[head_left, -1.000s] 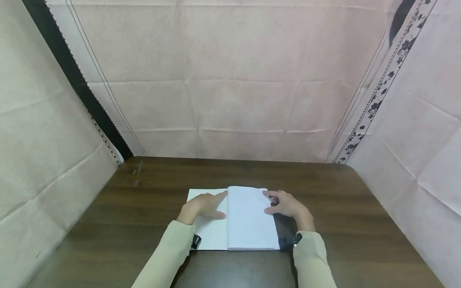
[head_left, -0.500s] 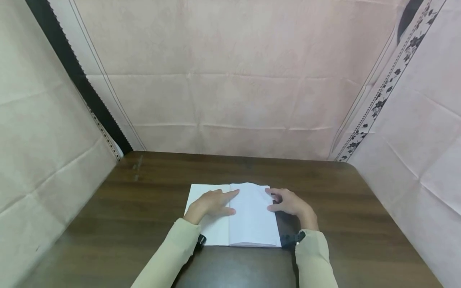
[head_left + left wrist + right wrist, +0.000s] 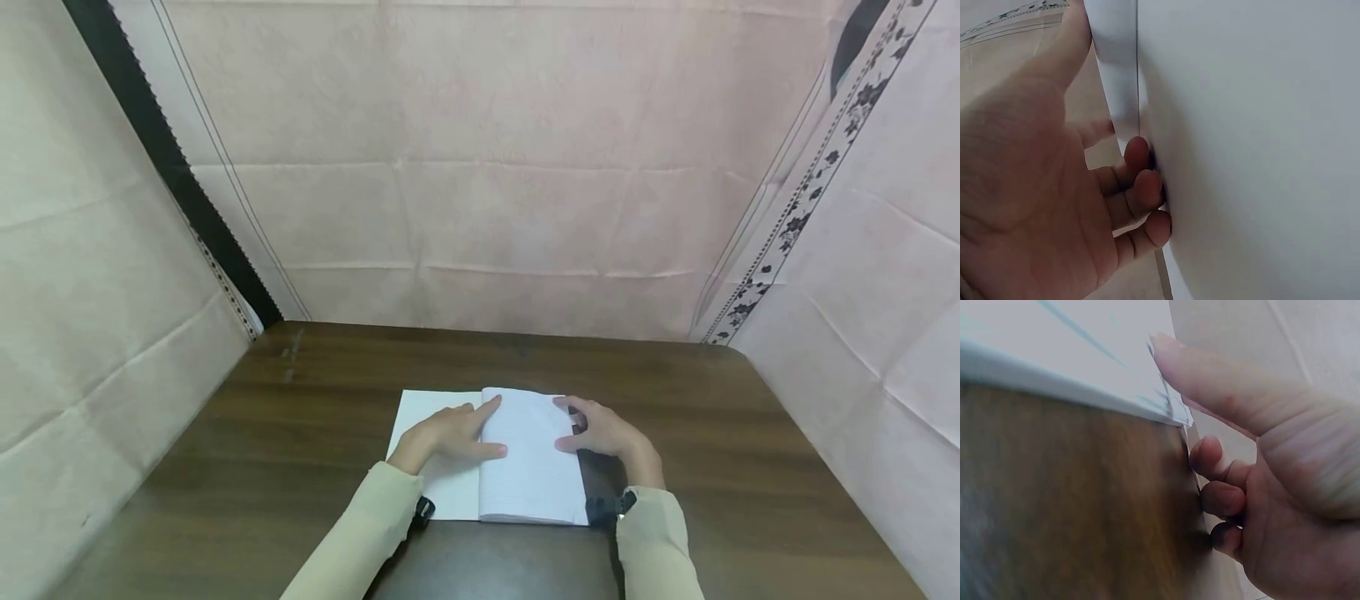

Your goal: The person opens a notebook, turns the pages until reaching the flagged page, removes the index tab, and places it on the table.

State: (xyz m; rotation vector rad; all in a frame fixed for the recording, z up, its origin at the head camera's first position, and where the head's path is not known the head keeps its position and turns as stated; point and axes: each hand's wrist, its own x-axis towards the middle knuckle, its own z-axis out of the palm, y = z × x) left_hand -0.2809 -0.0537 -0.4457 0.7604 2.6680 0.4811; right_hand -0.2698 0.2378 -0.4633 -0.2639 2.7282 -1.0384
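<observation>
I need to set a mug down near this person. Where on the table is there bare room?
The wooden table is bare right of the right hand, left of the open notebook beyond the left hand, and in the strip between notebook and the backdrop cloth. The near middle is crowded: both hands rest on the notebook.
</observation>
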